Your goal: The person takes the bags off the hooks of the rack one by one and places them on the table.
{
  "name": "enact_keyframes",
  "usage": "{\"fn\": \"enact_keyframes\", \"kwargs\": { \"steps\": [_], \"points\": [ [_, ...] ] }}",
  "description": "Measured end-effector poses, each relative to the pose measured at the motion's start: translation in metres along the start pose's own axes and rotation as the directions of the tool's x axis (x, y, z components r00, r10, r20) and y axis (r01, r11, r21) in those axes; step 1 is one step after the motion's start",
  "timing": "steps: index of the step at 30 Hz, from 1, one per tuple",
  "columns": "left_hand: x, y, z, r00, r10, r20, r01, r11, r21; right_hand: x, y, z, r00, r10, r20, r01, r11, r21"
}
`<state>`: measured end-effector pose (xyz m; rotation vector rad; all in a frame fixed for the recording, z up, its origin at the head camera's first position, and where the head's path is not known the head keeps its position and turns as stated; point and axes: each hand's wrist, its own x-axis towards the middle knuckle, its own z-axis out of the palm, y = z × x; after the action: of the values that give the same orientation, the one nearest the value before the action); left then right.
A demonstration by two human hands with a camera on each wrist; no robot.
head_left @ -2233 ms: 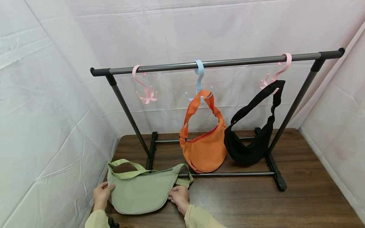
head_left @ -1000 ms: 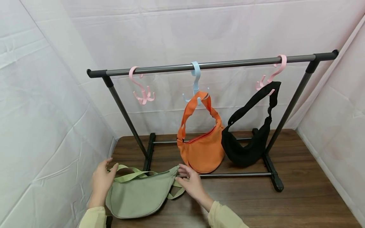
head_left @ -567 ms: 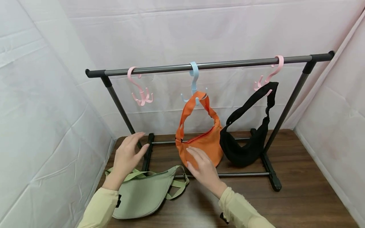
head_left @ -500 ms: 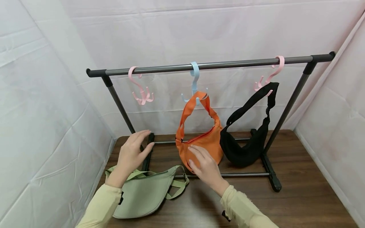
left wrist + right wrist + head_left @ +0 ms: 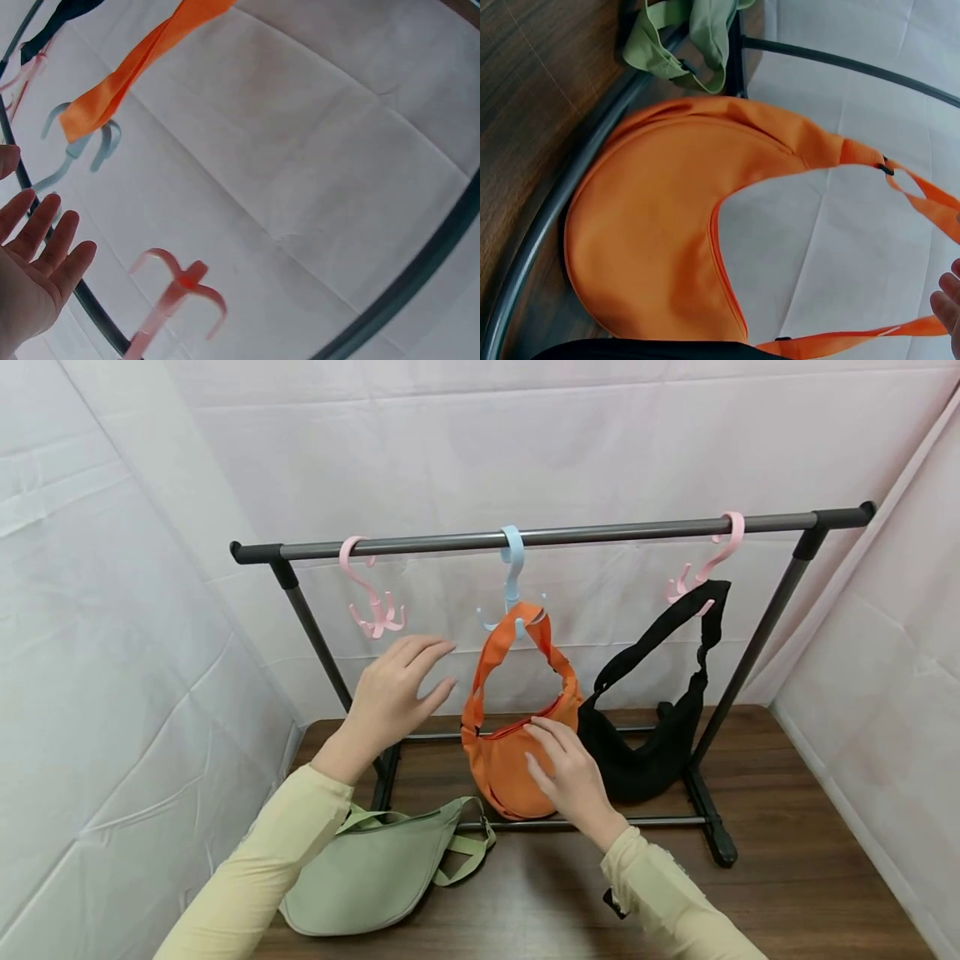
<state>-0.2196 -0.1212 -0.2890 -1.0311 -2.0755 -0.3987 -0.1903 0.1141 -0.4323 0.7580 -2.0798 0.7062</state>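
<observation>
My left hand (image 5: 397, 689) is raised left of the orange bag's strap, fingers extended and holding nothing. In front of the orange shoulder bag (image 5: 517, 772) is my right hand (image 5: 570, 772), fingers loosely spread; whether it touches the bag I cannot tell. By its strap the orange bag hangs from a light blue hook (image 5: 513, 564). The right wrist view shows the bag's round body (image 5: 652, 225) and part of the right hand (image 5: 949, 300). A sage green bag (image 5: 367, 877) lies on the table beneath my left forearm, its strap spread to the right.
The black rack's bar (image 5: 615, 533) spans the scene. A pink hook (image 5: 375, 602) hangs at left without a bag. Another pink hook (image 5: 727, 543) at right bears a black bag (image 5: 637, 760). White cloth (image 5: 420, 452) walls surround the wooden table (image 5: 795, 810).
Both hands have let go of the green bag, which stays on the table. They have risen and moved right towards the orange bag, the left hand higher than the right.
</observation>
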Motion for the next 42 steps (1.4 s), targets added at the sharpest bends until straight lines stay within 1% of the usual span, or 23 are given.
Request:
{"fn": "enact_keyframes", "kwargs": {
  "steps": [3,7,13,17,19,21,23,26,30,35,42],
  "points": [
    [0.017,0.001,0.002,1.000,0.029,0.003,-0.029,0.999,0.014,0.001,0.003,-0.003,1.000,0.026,-0.004,-0.026,1.000,0.001],
    [0.038,0.003,0.005,0.998,0.058,-0.014,-0.058,0.998,0.020,0.003,0.005,-0.005,0.999,0.040,-0.005,-0.040,0.999,-0.003],
    [0.068,0.008,0.008,0.994,0.081,-0.066,-0.079,0.996,0.036,0.003,0.006,-0.007,0.999,0.054,0.001,-0.054,0.999,-0.010],
    [0.089,0.013,0.009,0.988,0.101,-0.120,-0.095,0.994,0.059,0.002,0.006,-0.008,0.998,0.063,0.004,-0.063,0.998,-0.012],
    [0.099,0.016,0.010,0.985,0.111,-0.136,-0.100,0.991,0.084,0.002,0.007,-0.008,0.998,0.066,0.003,-0.066,0.998,-0.010],
    [0.107,0.018,0.011,0.984,0.115,-0.134,-0.101,0.989,0.111,0.001,0.007,-0.008,0.998,0.066,0.003,-0.066,0.998,-0.010],
    [0.114,0.019,0.013,0.986,0.115,-0.118,-0.098,0.986,0.138,0.001,0.008,-0.008,0.998,0.065,0.003,-0.065,0.998,-0.008],
    [0.121,0.019,0.016,0.989,0.111,-0.094,-0.095,0.982,0.161,0.000,0.009,-0.007,0.998,0.055,0.002,-0.055,0.998,-0.009],
    [0.127,0.015,0.019,0.992,0.092,-0.088,-0.077,0.984,0.160,0.001,0.011,-0.008,0.999,0.040,-0.003,-0.040,0.999,-0.013],
    [0.127,0.010,0.023,0.992,0.074,-0.103,-0.057,0.986,0.159,0.006,0.016,-0.010,0.999,0.042,-0.001,-0.042,0.999,-0.018],
    [0.129,0.011,0.027,0.987,0.059,-0.151,-0.036,0.988,0.150,0.015,0.021,-0.009,0.998,0.068,0.012,-0.068,0.998,-0.013]
  ]
}}
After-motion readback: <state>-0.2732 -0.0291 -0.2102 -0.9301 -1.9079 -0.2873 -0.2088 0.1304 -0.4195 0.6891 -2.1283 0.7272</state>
